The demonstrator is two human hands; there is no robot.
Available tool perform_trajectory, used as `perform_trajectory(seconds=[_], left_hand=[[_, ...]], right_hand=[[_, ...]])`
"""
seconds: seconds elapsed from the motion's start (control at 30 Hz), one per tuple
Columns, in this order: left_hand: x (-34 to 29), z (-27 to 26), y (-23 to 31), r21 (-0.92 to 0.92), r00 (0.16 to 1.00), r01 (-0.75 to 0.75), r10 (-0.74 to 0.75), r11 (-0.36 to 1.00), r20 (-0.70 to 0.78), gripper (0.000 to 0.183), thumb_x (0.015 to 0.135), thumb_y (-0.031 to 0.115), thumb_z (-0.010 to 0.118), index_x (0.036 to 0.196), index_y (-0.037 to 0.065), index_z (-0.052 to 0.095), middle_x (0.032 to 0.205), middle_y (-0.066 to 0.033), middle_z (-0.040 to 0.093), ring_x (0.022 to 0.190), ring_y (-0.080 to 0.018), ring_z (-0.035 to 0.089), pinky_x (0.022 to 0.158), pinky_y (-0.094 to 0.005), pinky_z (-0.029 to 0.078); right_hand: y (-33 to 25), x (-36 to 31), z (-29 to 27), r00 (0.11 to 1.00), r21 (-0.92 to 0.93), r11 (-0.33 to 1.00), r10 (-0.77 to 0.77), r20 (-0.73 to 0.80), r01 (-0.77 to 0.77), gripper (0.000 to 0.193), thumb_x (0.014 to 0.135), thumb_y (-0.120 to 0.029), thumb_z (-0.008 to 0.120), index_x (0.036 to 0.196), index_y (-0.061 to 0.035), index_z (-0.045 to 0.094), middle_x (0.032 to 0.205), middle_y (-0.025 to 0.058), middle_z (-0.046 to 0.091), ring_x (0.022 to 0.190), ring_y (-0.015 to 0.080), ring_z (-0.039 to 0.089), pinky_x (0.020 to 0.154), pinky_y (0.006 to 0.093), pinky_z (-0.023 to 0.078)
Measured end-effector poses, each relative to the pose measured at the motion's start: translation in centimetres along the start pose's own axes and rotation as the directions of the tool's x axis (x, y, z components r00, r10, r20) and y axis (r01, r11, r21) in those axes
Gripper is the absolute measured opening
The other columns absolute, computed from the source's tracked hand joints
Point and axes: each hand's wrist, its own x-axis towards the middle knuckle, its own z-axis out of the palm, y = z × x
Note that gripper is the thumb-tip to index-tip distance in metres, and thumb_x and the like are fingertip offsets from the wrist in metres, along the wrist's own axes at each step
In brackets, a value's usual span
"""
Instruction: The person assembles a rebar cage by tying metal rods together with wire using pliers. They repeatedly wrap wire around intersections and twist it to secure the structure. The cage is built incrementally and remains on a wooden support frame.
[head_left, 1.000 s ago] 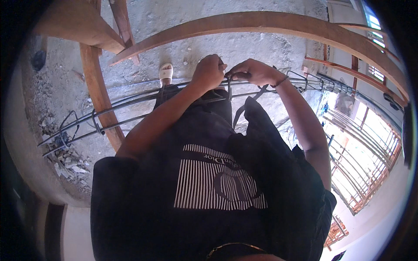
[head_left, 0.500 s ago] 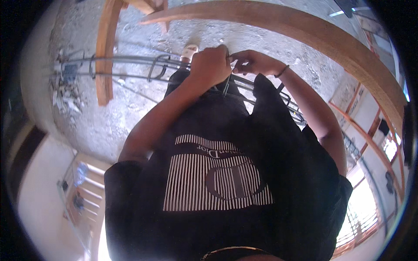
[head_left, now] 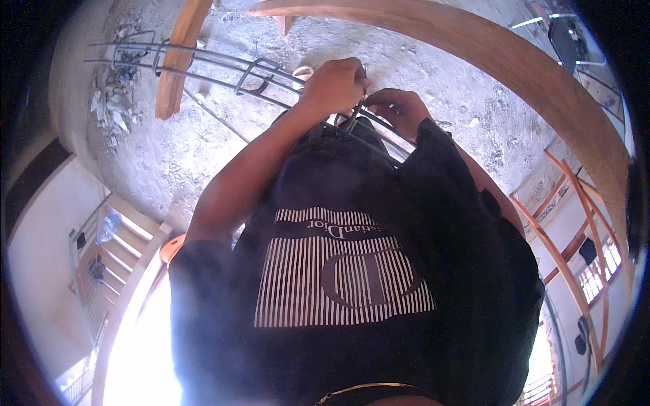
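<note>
Long rebar cage of dark grey steel bars (head_left: 264, 98) crosses in front of the body, from far left to near right, passing under both hands. Right part mostly hidden by hand and clothing.

Left hand (head_left: 335, 86): clenched, fingers curled in, just over the cage. Can't tell what's inside the grip, if anything.

Right hand (head_left: 403, 114): just right of the left one, fingers bent, tips pointing left toward it. Grasping or released: can't tell, tips too small and shadowed.

Bent dark steel stirrup (head_left: 349, 122) sits just below the gap between the hands, near side, close to the lap. Another rectangular dark steel stirrup (head_left: 245, 76) wraps the bars left of the left hand, clear of it.

Surroundings: straight brown timber piece (head_left: 169, 95) crosses the cage at far left. Pale rubble (head_left: 115, 115) lies left of that on the rough grey concrete floor (head_left: 420, 61). Long brown wooden beam (head_left: 508, 54) runs across the far side and down the right, bent by the lens. Pale open sandal (head_left: 303, 71) just left of the left hand, partly covered by it.
</note>
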Motion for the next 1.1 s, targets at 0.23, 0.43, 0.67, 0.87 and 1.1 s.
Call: perform_trajectory(seconds=[0.23,0.43,0.67,0.87,1.1], left_hand=[[0.2,-0.1,0.0,-0.045,1.000,-0.015,0.014,0.999,-0.008,0.025,0.091,0.026,0.067,0.090,0.002,0.066,0.089,-0.0168,0.071,0.085,-0.0379,0.068,0.079,-0.0467,0.051],[-2.2,-1.0,0.0,0.062,0.965,-0.199,0.207,0.978,-0.160,0.016,0.087,0.023,0.069,0.094,0.009,0.068,0.090,-0.0130,0.071,0.093,-0.0349,0.065,0.081,-0.0488,0.050],[-5.9,-1.3,-2.2,0.154,0.879,-0.371,0.400,0.916,-0.259,0.017,0.078,0.010,0.073,0.094,0.011,0.071,0.096,-0.0042,0.071,0.107,-0.0312,0.058,0.091,-0.0425,0.049],[-8.0,-1.1,-2.7,0.299,0.795,-0.498,0.566,0.814,-0.216,0.017,0.075,0.012,0.075,0.091,0.013,0.071,0.118,0.0017,0.066,0.113,-0.0313,0.055,0.093,-0.0445,0.048],[-9.6,-1.9,-1.6,0.313,0.890,-0.350,0.417,0.883,-0.182,0.017,0.074,0.016,0.077,0.091,0.020,0.076,0.116,0.0034,0.064,0.112,-0.0296,0.055,0.090,-0.0468,0.049]], right_hand=[[1.4,0.6,0.6,1.000,0.112,0.993,0.024,0.007,-0.025,0.019,0.094,-0.013,0.067,0.112,-0.0059,0.069,0.100,0.0068,0.072,0.092,0.0195,0.068,0.086,0.0350,0.054],[3.1,2.8,-0.1,0.973,0.346,0.928,0.060,0.222,-0.136,0.018,0.095,-0.007,0.065,0.113,-0.0028,0.064,0.112,0.0050,0.068,0.103,0.0145,0.063,0.091,0.0324,0.052],[2.3,4.3,-1.1,0.938,0.263,0.959,0.004,0.347,-0.101,0.019,0.093,-0.015,0.070,0.110,-0.0053,0.068,0.099,0.0024,0.070,0.091,0.0127,0.065,0.078,0.0288,0.052],[2.0,6.1,-1.8,0.866,0.352,0.924,-0.048,0.497,-0.151,0.015,0.092,-0.004,0.069,0.106,-0.0036,0.066,0.104,0.0039,0.069,0.099,0.0141,0.065,0.092,0.0331,0.053],[2.4,7.0,-2.2,0.850,0.243,0.965,-0.040,0.525,-0.104,0.014,0.091,-0.004,0.069,0.105,-0.0035,0.066,0.111,0.0061,0.070,0.105,0.0155,0.065,0.098,0.0347,0.052]])
